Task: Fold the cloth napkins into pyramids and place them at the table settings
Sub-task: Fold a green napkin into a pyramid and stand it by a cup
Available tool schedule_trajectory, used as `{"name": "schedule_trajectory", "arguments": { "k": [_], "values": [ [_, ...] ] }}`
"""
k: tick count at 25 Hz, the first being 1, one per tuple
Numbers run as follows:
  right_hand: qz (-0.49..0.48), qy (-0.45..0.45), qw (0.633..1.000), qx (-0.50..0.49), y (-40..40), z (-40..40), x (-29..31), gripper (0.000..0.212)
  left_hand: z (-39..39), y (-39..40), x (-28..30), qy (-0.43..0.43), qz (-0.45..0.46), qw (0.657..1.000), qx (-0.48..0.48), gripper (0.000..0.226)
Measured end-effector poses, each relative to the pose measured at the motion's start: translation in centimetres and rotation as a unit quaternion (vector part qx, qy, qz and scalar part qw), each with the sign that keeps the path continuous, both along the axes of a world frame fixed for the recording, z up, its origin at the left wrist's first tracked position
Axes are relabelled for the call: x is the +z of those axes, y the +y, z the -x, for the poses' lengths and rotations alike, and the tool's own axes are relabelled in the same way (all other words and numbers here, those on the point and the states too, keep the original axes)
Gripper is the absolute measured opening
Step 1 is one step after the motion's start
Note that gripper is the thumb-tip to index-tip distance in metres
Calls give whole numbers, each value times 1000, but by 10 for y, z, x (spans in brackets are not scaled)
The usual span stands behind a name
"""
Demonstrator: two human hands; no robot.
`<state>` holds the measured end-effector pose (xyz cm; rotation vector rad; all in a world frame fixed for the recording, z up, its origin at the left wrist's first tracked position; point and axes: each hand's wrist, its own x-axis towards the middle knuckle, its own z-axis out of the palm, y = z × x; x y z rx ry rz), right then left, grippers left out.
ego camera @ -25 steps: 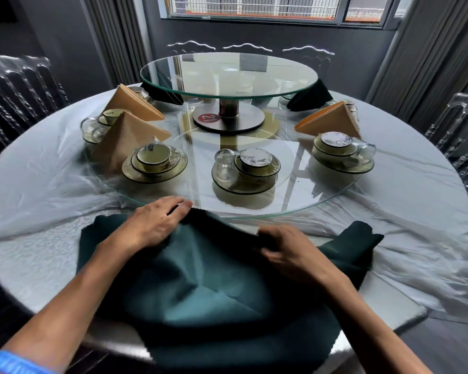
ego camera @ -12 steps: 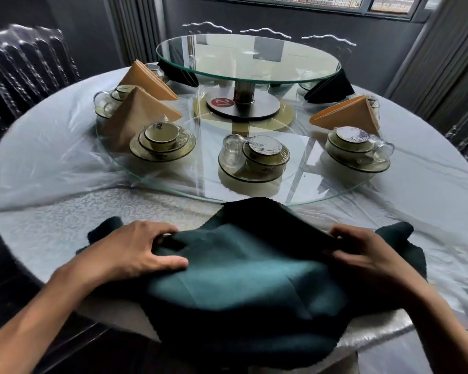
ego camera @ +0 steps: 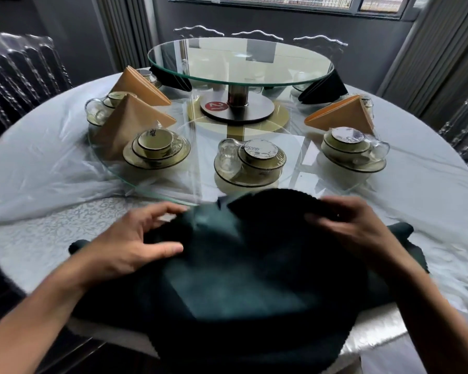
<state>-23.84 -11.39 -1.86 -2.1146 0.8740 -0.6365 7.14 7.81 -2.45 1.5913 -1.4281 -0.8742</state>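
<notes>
While the left hand [ego camera: 131,249] lies on the near left part of the dark green napkin [ego camera: 243,279], its fingers are spread and nearly straight, thumb stretched across the cloth, pressing rather than gripping. Across from it, the right hand [ego camera: 354,228] is blurred; its fingers curl over a raised fold at the cloth's far edge and seem to pinch it. Between and below both hands the napkin spreads loosely over the near rim of the worktop [ego camera: 38,238], with one corner poking out just beyond the right wrist. Directly past the hands, a large glass turntable [ego camera: 114,174] carries cup-and-saucer settings, the nearest setting [ego camera: 250,163] just beyond the lifted fold. Farther left of the left hand stand two tan napkin pyramids [ego camera: 130,122], and another tan pyramid [ego camera: 343,114] sits beyond the right hand. Farthest out, a raised glass tier [ego camera: 241,76] rests on a centre post, with dark folded napkins [ego camera: 324,89] behind it.
</notes>
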Motion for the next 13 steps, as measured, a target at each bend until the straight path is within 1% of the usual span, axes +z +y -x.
{"name": "schedule_trajectory", "arguments": {
  "k": [1,3,4,5,6,7,8,9,10,11,13],
  "values": [
    [44,-8,998,-37,-8,-3,14,13,-2,-8,14,-9,33,999,13,46],
    [132,13,985,-113,-31,-21,45,28,-10,-36,43,-37,72,995,55,44],
    [165,31,972,-165,-45,-36,61,31,-15,-55,58,-47,90,992,81,41],
    [177,43,960,-211,-67,-53,75,29,-21,-78,70,-71,107,985,114,40],
    [167,46,954,-245,-90,-69,87,22,-28,-103,79,-112,126,973,156,40],
    [128,32,954,-270,-110,-86,98,15,-33,-125,87,-166,140,954,207,42],
    [78,4,957,-280,-127,-99,104,12,-36,-143,91,-225,141,930,255,46],
    [36,-27,958,-283,-142,-108,105,22,-37,-154,90,-287,127,905,288,52],
    [25,-36,959,-280,-148,-114,102,33,-35,-161,86,-332,110,888,298,57],
    [38,-31,963,-266,-145,-116,93,42,-29,-160,78,-355,104,886,280,57],
    [89,-5,970,-225,-120,-114,68,48,-12,-144,51,-342,129,913,180,46]
  ]
}}
